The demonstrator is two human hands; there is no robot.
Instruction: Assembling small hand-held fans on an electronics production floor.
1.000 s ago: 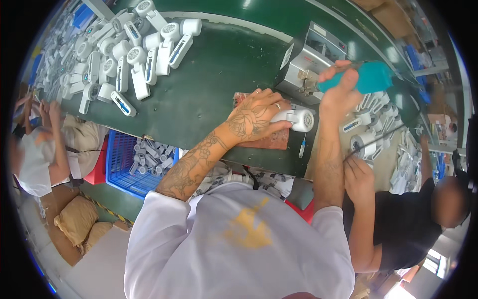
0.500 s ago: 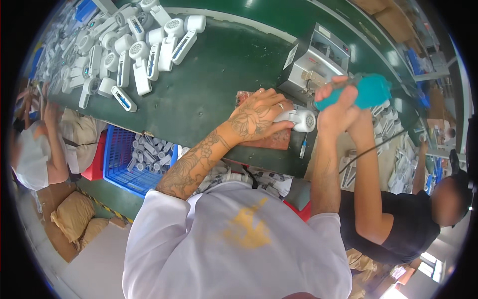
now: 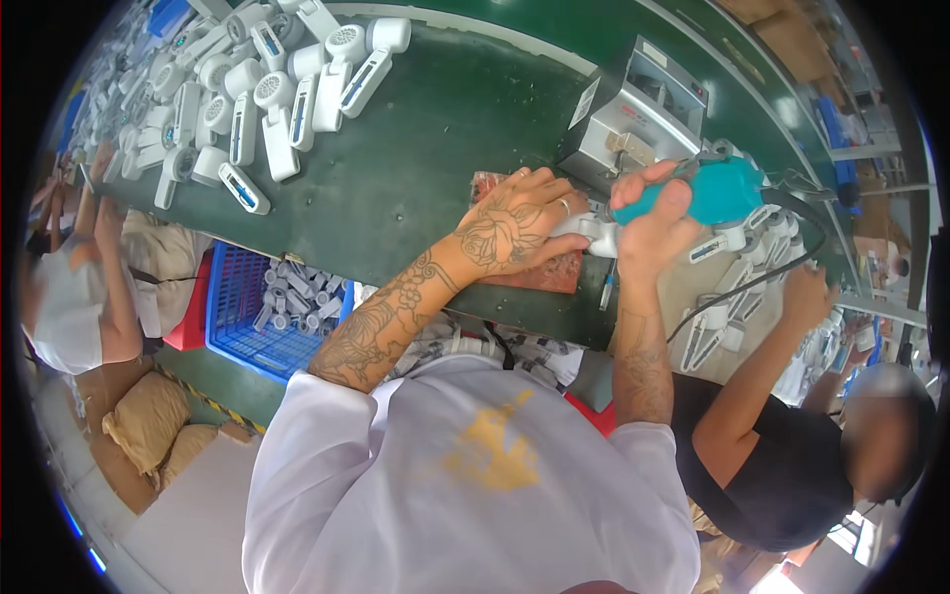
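Observation:
My left hand [image 3: 520, 223], tattooed and ringed, presses a white hand-held device with a round head [image 3: 601, 238] onto a worn reddish pad [image 3: 544, 279]. Its fingers curl over the handle, which is mostly hidden. In my right hand [image 3: 655, 233] is a teal power tool, seemingly an electric screwdriver [image 3: 727, 192], with a black cord at its back end. The tool lies nearly level, its front end beside the device's head. My fingers hide the tip, so I cannot tell whether it touches. A pen-like stick [image 3: 607, 289] lies near the pad.
Many similar white devices [image 3: 242, 129] are heaped at the far left. Behind my hands stands a silver-grey machine [image 3: 633, 109]. A blue basket [image 3: 230, 332] of small parts sits below the table edge. More devices lie at right, where a co-worker's arm [image 3: 767, 366] reaches in.
The tool has shifted slightly right and down, and now shows sharply instead of blurred. My right hand covers part of the device's head. The co-worker's arm has moved right, away from my right hand.

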